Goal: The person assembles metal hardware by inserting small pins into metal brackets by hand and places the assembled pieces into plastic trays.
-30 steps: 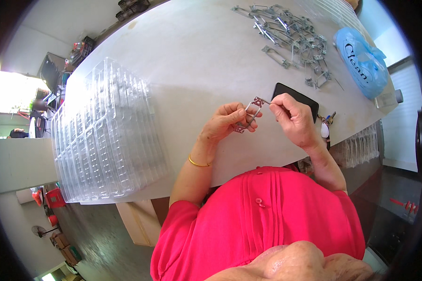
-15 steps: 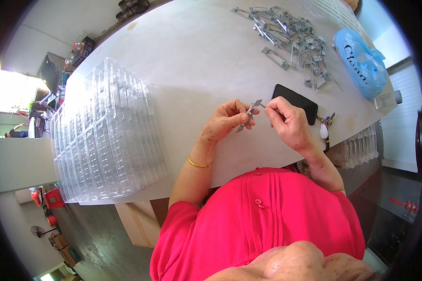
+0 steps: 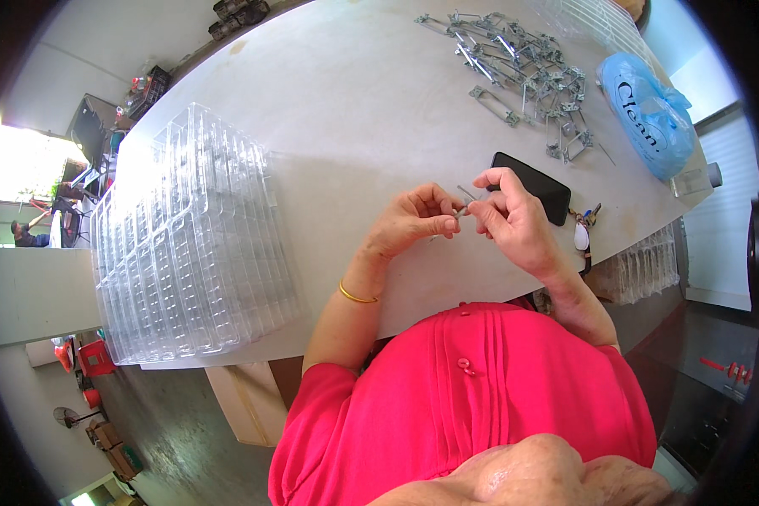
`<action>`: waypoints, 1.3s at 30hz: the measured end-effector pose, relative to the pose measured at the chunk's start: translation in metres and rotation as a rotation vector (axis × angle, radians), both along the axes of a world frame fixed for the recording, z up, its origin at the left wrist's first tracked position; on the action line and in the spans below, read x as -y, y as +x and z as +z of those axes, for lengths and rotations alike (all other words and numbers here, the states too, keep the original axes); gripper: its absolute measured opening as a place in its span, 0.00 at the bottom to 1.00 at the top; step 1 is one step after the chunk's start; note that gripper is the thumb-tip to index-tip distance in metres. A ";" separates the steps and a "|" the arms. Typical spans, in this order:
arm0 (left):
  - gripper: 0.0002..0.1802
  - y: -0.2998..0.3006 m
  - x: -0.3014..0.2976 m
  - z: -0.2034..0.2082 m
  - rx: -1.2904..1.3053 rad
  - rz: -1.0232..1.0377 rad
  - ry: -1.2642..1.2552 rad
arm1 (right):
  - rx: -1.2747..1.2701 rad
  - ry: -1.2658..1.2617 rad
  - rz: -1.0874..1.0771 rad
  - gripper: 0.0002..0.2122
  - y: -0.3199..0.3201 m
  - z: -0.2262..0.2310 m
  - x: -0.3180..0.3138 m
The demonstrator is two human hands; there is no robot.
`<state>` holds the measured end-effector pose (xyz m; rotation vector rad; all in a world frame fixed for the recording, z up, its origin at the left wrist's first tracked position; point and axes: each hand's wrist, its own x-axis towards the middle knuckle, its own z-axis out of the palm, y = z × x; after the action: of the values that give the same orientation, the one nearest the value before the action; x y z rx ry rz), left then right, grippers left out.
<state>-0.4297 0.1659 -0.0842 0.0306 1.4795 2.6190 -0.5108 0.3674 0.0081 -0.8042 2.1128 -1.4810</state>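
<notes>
My left hand (image 3: pixel 415 221) is closed around a small grey metal bracket (image 3: pixel 466 193), pinching it between thumb and fingers. From the right, my right hand (image 3: pixel 519 226) meets the same piece, thumb and index fingertip pressed together at its end. My fingers cover most of the bracket; a thin end sticks up between the hands. Farther back on the table lies a loose pile of similar metal brackets (image 3: pixel 514 63), with one bracket (image 3: pixel 494 105) at its near edge.
Stacked clear plastic trays (image 3: pixel 194 244) fill the table's left side. Behind my right hand lies a black phone (image 3: pixel 535 187), with a bunch of keys (image 3: pixel 584 228) beside it. A blue plastic bag (image 3: pixel 649 114) and a clear bottle (image 3: pixel 696 180) stand at the right edge.
My right hand has moved slightly left, its fingertips now against the bracket. The bracket has turned in my left fingers and shows less.
</notes>
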 end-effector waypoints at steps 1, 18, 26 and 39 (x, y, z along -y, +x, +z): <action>0.12 0.001 0.000 0.001 0.038 -0.017 -0.004 | 0.127 0.006 0.012 0.06 0.000 0.003 0.000; 0.11 0.001 -0.004 -0.002 0.010 -0.025 0.045 | 0.028 -0.246 -0.056 0.06 -0.030 -0.001 0.000; 0.12 -0.001 0.001 -0.009 -0.080 0.027 0.221 | 0.219 0.016 0.037 0.06 -0.011 -0.006 -0.005; 0.12 -0.001 0.007 -0.009 -0.096 0.049 0.128 | 0.196 0.073 0.017 0.07 -0.014 0.001 -0.004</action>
<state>-0.4309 0.1589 -0.0934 0.1369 1.3546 2.7843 -0.5245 0.3715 0.0086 -0.6210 1.9968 -1.4040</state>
